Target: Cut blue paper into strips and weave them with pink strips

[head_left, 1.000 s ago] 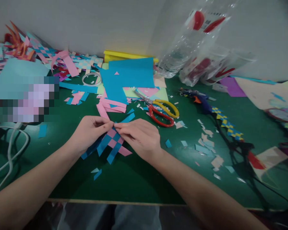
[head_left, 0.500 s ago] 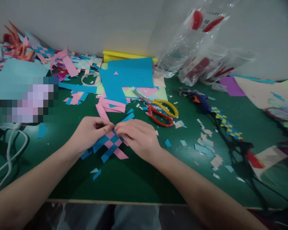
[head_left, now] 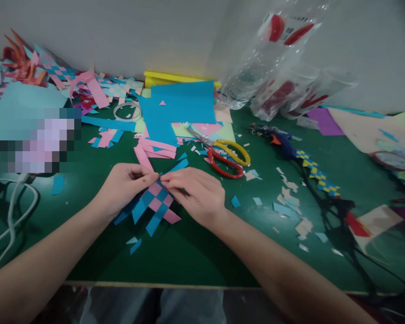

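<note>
A woven piece of pink and blue paper strips (head_left: 159, 199) lies on the green table below my fingertips, its loose ends fanned toward me. My left hand (head_left: 130, 184) pinches its upper edge between thumb and forefinger. Right beside it, my right hand (head_left: 194, 191) pinches the same edge, the fingertips of both hands nearly touching. The hands hide part of the weave. Scissors (head_left: 224, 153) with one yellow and one red handle lie partly open beyond my right hand. Folded pink strips (head_left: 158, 148) rest just behind the weave.
Blue paper sheets (head_left: 192, 103) and a tape roll (head_left: 127, 111) lie farther back. At left are a pixelated device (head_left: 42, 144) and white cable (head_left: 11, 216). Plastic-wrapped cups (head_left: 290, 90) stand at back right. Paper scraps (head_left: 288, 202) and a dark cord (head_left: 310, 180) lie at right.
The lower blue strip ends of the weave have shifted slightly to the right and down. Both hands keep their pinch, in almost the same place.
</note>
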{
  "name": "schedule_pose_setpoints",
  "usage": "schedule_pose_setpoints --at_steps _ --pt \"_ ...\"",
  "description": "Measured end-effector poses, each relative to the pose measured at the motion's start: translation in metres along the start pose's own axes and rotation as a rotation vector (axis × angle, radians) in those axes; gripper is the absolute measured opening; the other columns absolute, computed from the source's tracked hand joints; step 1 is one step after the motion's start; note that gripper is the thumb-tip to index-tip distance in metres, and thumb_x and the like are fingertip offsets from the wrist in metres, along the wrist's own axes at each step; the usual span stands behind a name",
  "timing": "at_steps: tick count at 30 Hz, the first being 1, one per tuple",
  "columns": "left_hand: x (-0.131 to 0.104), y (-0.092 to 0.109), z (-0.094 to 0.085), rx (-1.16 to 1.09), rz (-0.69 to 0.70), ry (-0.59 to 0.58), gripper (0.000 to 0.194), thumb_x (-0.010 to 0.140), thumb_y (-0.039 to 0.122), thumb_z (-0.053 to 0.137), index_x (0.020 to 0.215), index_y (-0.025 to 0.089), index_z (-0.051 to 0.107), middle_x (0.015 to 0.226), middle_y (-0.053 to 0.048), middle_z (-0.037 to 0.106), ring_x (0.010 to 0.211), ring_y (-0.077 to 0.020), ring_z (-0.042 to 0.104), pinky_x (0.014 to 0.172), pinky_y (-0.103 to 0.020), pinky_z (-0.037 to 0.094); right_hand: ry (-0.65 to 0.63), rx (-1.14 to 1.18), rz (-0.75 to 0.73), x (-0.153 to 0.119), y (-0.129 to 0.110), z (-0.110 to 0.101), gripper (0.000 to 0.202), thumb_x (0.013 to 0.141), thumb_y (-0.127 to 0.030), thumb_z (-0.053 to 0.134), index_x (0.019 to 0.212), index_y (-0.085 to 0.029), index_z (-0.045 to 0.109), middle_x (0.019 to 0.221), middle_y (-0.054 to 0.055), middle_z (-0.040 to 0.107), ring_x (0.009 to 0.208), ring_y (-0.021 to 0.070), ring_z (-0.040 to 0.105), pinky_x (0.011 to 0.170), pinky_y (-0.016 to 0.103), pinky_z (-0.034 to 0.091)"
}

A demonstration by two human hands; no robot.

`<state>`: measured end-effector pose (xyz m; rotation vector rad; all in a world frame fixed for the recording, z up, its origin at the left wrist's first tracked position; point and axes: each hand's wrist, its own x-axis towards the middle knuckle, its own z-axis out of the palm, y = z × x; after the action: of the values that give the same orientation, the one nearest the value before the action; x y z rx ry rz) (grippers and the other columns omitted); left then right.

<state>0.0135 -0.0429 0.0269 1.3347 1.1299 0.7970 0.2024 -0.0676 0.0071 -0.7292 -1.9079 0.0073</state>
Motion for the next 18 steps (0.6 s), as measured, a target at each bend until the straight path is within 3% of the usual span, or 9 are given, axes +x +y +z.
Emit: schedule_pose_setpoints --at_steps 11,18 --pt "-0.0004 0.0028 0.002 -0.036 -0.019 0.027 0.016 0.07 0.034 0.079 0.066 0.019 0.076 0.068 -0.002 0.071 0.063 -0.0135 0.061 0.062 -0.021 0.048 0.014 0.034 0.069 0.0021 -0.0031 0.0005 0.014 0.086 -0.007 0.064 0.087 -0.021 0.066 0.086 0.005 0.079 0.082 0.0146 0.075 0.073 0.029 0.063" --pt "-0.0005 0.0023 0.0016 -0.049 -0.028 0.022 0.017 0.075 0.035 0.077 0.068 0.019 0.075 0.069 -0.002 0.069 0.064 -0.0124 0.06 0.061 -0.02 0.047 0.011 0.044 0.113 0.0032 -0.0045 0.0 0.014 0.085 -0.005 0.064 0.084 -0.019 0.066 0.085 0.007 0.079 0.082 0.0148 0.075 0.076 0.028 0.062"
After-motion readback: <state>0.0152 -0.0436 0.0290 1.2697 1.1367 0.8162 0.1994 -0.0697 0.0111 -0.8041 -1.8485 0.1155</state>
